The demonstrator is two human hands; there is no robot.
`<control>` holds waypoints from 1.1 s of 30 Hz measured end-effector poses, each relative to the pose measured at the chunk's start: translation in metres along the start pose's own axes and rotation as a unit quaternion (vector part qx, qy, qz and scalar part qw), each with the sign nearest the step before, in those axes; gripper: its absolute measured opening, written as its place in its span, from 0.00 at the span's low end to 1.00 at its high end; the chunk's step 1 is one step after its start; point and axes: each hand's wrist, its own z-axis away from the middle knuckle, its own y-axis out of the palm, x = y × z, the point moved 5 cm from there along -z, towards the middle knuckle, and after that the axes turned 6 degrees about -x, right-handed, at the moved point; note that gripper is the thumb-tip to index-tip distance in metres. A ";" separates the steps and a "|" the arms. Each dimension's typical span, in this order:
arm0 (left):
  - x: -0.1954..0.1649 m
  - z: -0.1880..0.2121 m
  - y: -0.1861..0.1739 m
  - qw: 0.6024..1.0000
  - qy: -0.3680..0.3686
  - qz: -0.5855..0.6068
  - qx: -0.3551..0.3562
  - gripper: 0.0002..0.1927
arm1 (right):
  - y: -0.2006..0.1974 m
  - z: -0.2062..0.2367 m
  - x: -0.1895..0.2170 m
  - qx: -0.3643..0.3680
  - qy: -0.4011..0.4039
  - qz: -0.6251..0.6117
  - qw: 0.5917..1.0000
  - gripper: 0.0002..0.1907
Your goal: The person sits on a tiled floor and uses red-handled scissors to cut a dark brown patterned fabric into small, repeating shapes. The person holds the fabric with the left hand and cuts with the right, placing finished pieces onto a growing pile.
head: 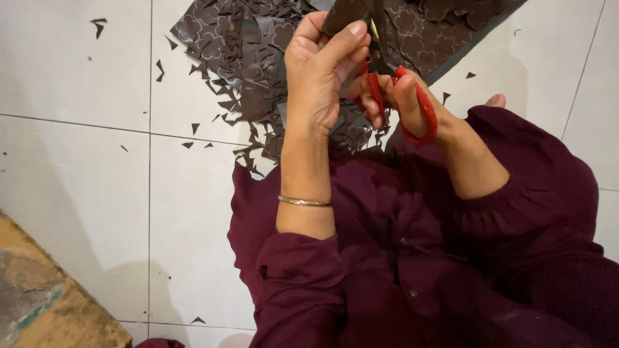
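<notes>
1. Head view: the floor [77, 161] is laid with large white tiles with thin grey grout lines; a worn brown-and-grey mat corner [45, 303] lies at the lower left.
2. A heap of dark brown offcuts [245, 71] spreads over the upper tiles, with small triangular slivers scattered to its left.
3. A larger dark brown sheet [445, 26] embossed with flower outlines lies at the top right, just beyond the hands.
4. The left hand [319, 77], a thin metal bangle [304, 202] on its wrist, is pinched shut on a small dark brown piece [345, 14] between thumb and fingers.
5. The right hand [403, 96] is closed through the handles of red-handled scissors [419, 109], whose blades meet that piece.
6. Maroon sleeves [516, 180] fill the lower frame.
</notes>
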 end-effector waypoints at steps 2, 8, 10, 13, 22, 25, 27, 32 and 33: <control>0.001 0.000 -0.001 1.000 0.002 -0.005 -0.003 0.12 | 0.000 0.001 -0.002 0.000 -0.002 -0.004 1.000 0.58; 0.006 -0.001 0.000 1.000 -0.008 0.003 0.007 0.12 | -0.002 0.002 -0.005 -0.008 0.004 0.007 1.000 0.58; 0.005 0.000 -0.001 1.000 -0.008 0.007 0.010 0.12 | -0.003 0.003 -0.004 -0.013 0.004 0.009 1.000 0.57; 0.004 0.000 -0.002 1.000 -0.007 0.010 0.013 0.12 | -0.006 0.003 0.001 -0.005 0.001 0.007 1.000 0.56; -0.003 0.001 -0.008 1.000 0.010 0.002 0.020 0.11 | -0.017 0.003 0.022 0.029 -0.031 0.068 0.997 0.54; -0.004 0.003 -0.008 1.000 0.010 -0.005 0.021 0.11 | -0.020 0.004 0.026 0.030 -0.035 0.083 0.995 0.54; -0.005 0.004 -0.009 1.000 0.010 -0.007 0.021 0.10 | -0.020 0.005 0.025 0.031 -0.030 0.080 0.996 0.53; -0.007 0.004 -0.011 1.000 0.004 -0.010 0.014 0.08 | -0.023 0.005 0.020 0.044 -0.025 0.094 0.994 0.53; -0.007 0.004 -0.011 1.000 0.004 -0.013 0.012 0.08 | -0.023 0.006 0.018 0.049 -0.025 0.099 0.994 0.53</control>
